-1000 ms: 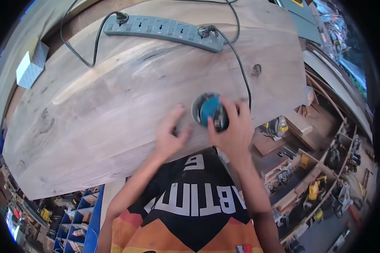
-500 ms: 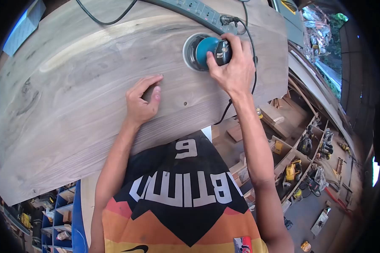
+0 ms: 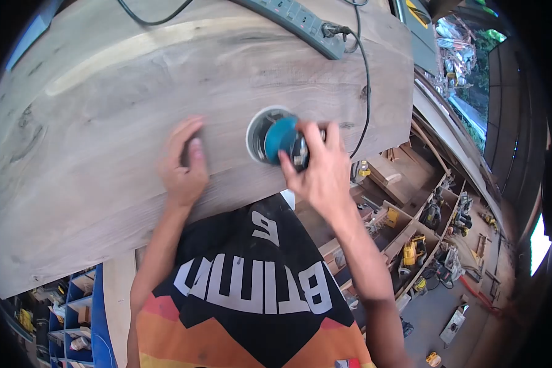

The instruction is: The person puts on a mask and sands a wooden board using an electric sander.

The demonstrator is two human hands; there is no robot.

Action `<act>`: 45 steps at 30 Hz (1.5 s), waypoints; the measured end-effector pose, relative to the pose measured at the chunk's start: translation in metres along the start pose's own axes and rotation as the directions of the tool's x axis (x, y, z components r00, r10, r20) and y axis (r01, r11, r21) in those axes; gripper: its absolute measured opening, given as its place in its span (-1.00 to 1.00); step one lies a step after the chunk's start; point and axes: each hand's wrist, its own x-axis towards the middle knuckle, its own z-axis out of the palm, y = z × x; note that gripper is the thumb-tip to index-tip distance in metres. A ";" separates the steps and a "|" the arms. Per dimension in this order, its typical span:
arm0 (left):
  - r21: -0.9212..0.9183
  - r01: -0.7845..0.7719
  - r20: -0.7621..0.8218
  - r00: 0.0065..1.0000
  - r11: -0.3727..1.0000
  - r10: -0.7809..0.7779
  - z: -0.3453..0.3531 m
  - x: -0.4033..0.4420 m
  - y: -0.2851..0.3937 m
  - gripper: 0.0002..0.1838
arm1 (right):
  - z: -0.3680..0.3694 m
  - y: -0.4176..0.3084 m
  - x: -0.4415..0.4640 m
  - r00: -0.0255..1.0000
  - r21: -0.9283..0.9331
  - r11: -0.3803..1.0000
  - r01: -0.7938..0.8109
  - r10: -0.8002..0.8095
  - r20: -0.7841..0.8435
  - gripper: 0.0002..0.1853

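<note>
My right hand (image 3: pixel 323 178) is wrapped round the top of a teal and black orbital sander (image 3: pixel 281 140). The sander's round pale pad rests on a wide wooden slab (image 3: pixel 116 116) with brown and grey grain. To the left of it, my left hand (image 3: pixel 184 162) is at the slab's surface near the front edge, slightly blurred. Its fingers are curved with the thumb apart, and nothing shows in them. Whether its fingertips press on the wood I cannot tell.
A grey power strip (image 3: pixel 294 26) lies across the slab's far side, with a plugged-in black cable (image 3: pixel 368 80) running down the right. Below right, wooden compartments (image 3: pixel 394 230) hold yellow power tools (image 3: pixel 413 250). Blue shelving (image 3: pixel 98 306) stands at lower left.
My right hand has drawn the sander toward me and slightly left, away from the power strip. My left hand has shifted a little left. The view has tilted slightly.
</note>
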 end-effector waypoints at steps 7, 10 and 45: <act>0.050 0.043 -0.054 0.998 0.998 -0.040 -0.060 -0.036 -0.024 -0.69 | 0.004 -0.025 -0.020 0.998 0.019 1.000 -0.013 0.012 0.063 -0.49; 0.039 -0.002 0.013 1.000 0.999 0.002 -0.062 -0.031 -0.012 -0.71 | 0.003 -0.041 -0.003 0.995 0.001 0.998 0.064 -0.064 0.079 -0.49; -0.952 0.217 0.291 0.862 0.217 0.414 -0.111 0.006 0.203 -0.56 | -0.001 -0.004 -0.020 0.997 -0.026 0.998 -0.049 0.051 0.057 -0.48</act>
